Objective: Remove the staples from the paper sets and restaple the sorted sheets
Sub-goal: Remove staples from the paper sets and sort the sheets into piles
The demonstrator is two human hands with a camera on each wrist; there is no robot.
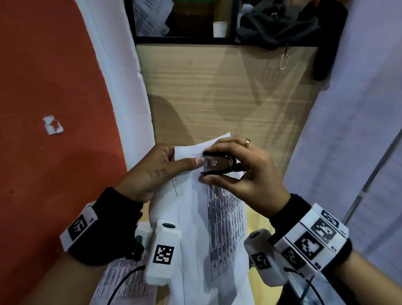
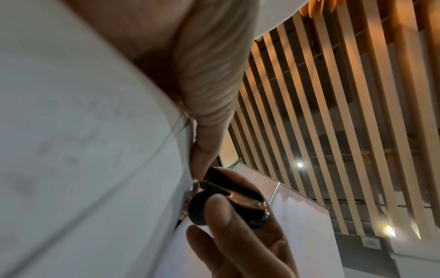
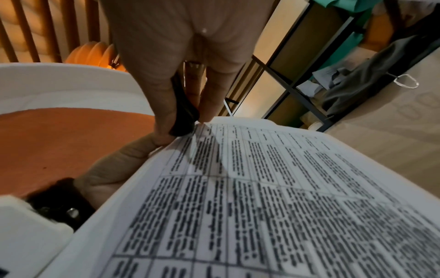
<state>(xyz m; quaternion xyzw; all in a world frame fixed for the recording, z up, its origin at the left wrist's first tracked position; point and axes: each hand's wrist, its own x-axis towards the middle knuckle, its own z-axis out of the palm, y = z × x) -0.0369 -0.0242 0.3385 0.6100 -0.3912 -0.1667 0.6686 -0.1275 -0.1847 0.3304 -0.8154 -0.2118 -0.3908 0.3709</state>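
Note:
A set of printed sheets (image 1: 223, 211) with a dense table on it is held up in front of me. My left hand (image 1: 159, 170) pinches its top left corner, thumb on the front. My right hand (image 1: 240, 169) grips a black staple remover (image 1: 219, 164) between thumb and fingers, with its jaws against that same top corner. In the left wrist view the staple remover (image 2: 228, 203) bites the paper edge (image 2: 83, 131) just below my left thumb (image 2: 209, 94). In the right wrist view the staple remover (image 3: 184, 112) touches the sheet's (image 3: 262, 188) top corner. The staple itself is hidden.
A wooden table (image 1: 216, 94) lies beyond the hands, with an orange surface (image 1: 43, 90) at left carrying a torn white scrap (image 1: 52, 125). A paper cup (image 1: 220, 29), dark cloth (image 1: 277, 24) and a metal clip (image 1: 283, 61) sit at the back. Another printed sheet (image 1: 122, 280) lies under my left wrist.

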